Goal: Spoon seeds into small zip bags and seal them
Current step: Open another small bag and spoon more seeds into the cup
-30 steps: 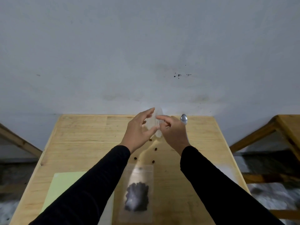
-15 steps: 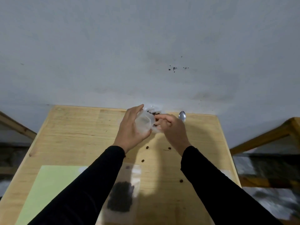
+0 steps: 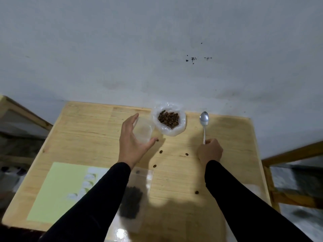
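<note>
My left hand [image 3: 131,145] holds a small clear zip bag [image 3: 143,131] spread open, just left of a white plastic bag of brown seeds [image 3: 168,120] at the table's far edge. My right hand [image 3: 210,151] grips the handle of a metal spoon [image 3: 204,121], whose bowl lies on the table to the right of the seed bag. A filled zip bag of dark seeds [image 3: 133,199] lies near the front, partly under my left sleeve.
Several loose seeds [image 3: 161,151] lie scattered on the wooden table [image 3: 90,130]. A pale green sheet with white labels [image 3: 57,189] lies at the front left. Wooden frames stand to either side, and a grey wall rises behind the table.
My hands have moved apart. The right hand let go of the small bag and took hold of the spoon's handle. The left hand keeps the small bag; the seed bag is uncovered.
</note>
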`<state>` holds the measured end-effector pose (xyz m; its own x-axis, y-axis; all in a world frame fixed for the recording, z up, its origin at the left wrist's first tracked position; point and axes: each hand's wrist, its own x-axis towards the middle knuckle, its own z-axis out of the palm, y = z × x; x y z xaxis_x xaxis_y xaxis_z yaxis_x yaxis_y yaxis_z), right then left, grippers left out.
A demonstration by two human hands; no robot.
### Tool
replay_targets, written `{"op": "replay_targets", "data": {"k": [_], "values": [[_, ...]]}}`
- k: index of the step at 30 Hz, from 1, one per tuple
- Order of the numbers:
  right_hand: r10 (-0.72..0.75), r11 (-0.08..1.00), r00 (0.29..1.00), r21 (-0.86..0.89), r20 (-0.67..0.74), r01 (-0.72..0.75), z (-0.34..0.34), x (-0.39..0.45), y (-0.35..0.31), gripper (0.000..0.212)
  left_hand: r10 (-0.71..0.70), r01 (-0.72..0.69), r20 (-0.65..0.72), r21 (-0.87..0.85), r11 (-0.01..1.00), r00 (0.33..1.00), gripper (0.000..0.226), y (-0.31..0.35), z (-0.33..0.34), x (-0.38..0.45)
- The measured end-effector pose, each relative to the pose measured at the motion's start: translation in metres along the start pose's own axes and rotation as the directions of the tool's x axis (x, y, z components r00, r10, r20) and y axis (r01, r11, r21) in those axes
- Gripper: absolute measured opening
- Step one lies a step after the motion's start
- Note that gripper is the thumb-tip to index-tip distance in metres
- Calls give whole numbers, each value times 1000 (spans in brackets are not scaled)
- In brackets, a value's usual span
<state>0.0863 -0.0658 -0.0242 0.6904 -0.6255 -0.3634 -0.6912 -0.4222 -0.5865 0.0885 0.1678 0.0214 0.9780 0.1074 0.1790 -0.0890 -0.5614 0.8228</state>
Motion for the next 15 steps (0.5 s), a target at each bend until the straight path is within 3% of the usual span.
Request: {"op": "replay_targets", "data": {"k": [9, 12, 15], "values": [[131, 973, 991, -194, 30, -123, 0, -5, -13, 32, -25, 25, -1, -14, 1000, 1000, 90, -5, -8, 3], [100, 989, 995, -114, 25, -96, -1, -16, -14, 30, -24, 25, 29, -39, 999, 999, 91, -9, -10, 6], [18, 994, 998, 106, -52, -12, -9, -32, -21, 17, -19, 24, 64, -80, 997, 998, 92, -14, -12, 10]]}}
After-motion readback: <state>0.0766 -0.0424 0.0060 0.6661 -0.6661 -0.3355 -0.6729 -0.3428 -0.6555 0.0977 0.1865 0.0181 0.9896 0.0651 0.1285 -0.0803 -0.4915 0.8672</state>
